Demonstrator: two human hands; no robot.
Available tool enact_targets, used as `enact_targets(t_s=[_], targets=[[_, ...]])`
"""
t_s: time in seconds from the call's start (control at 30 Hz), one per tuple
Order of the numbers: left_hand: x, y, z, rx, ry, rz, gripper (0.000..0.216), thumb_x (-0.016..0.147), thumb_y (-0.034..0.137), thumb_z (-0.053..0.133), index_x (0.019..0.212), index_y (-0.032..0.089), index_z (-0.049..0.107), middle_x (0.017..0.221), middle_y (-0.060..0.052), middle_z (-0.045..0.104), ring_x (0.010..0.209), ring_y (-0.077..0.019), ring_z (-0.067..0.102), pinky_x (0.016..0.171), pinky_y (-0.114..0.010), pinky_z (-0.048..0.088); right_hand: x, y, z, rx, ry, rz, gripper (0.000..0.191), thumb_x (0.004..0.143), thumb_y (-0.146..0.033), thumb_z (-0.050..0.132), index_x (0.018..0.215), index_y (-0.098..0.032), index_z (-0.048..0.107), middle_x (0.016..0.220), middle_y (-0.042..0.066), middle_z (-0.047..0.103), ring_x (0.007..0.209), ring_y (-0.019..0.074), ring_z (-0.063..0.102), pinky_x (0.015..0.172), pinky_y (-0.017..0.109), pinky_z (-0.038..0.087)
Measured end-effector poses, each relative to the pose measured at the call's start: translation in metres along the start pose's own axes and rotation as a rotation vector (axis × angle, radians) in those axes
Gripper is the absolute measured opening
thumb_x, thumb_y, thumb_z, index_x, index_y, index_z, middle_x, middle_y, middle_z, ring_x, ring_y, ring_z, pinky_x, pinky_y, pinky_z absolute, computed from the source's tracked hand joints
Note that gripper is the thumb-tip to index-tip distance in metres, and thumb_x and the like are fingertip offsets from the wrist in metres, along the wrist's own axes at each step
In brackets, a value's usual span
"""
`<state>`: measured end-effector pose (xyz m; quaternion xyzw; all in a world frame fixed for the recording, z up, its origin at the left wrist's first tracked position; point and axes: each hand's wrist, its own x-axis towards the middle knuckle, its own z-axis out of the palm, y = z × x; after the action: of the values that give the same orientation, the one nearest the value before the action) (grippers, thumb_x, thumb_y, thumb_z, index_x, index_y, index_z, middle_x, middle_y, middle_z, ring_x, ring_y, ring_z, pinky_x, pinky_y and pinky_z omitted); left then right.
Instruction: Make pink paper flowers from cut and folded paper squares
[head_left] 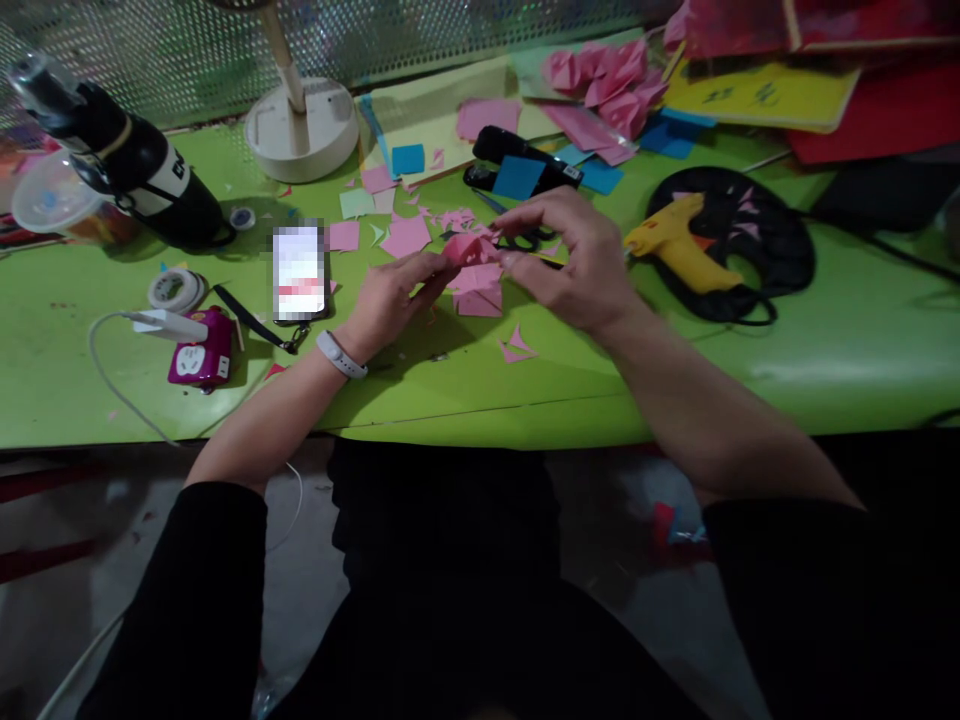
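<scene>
Black clothing is filling the near foreground, below the green table. Left hand: thumb and fingers are gripping a folded pink paper piece. Right hand: thumb and forefinger are bracketing its right edge; cannot tell whether they are pinching or only touching. The piece is sitting between both hands, just above flat pink paper. Pink offcuts are lying near; the yellow glue gun is resting to the right, out of both hands. Judgement: the step in hand seems to be shaping folds by fingertip; the next move is calling for a steady left hold and light right-hand pressure, lest the paper crease.
</scene>
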<state>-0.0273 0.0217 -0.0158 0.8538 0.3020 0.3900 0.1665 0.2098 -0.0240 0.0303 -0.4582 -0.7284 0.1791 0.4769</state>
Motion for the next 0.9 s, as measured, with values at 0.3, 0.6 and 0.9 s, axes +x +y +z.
enact_targets(t_s=[0.3,0.6,0.9], targets=[[0.003,-0.008,-0.004,0.093,0.0,0.124,0.027,0.102,0.031,0.06,0.124,0.023,0.073,0.114,-0.009,0.08,0.099,-0.0192,0.078,0.087,-0.033,0.063,0.004,0.03,0.016,0.288,-0.015,0.24,0.019,0.087,-0.037,0.078,0.101,-0.029,0.07,0.101,0.003,0.077,0.096,0.0251,0.074,0.092,0.049,0.064],[0.004,0.001,-0.002,-0.293,0.108,-0.143,0.036,0.107,0.045,0.056,0.138,0.027,0.054,0.121,-0.012,0.074,0.102,-0.0182,0.077,0.074,-0.028,0.064,-0.002,0.015,0.013,0.217,0.03,0.146,0.02,0.09,-0.047,0.08,0.105,-0.036,0.072,0.109,0.004,0.079,0.103,0.0275,0.073,0.101,0.053,0.062],[0.006,0.002,-0.001,-0.364,-0.024,-0.234,0.028,0.106,0.044,0.06,0.102,0.018,0.07,0.089,-0.007,0.076,0.082,-0.0125,0.076,0.07,-0.024,0.063,-0.006,0.004,0.019,0.117,0.015,0.113,0.019,0.088,-0.041,0.079,0.106,-0.034,0.075,0.109,0.004,0.08,0.104,0.0284,0.075,0.1,0.049,0.062]])
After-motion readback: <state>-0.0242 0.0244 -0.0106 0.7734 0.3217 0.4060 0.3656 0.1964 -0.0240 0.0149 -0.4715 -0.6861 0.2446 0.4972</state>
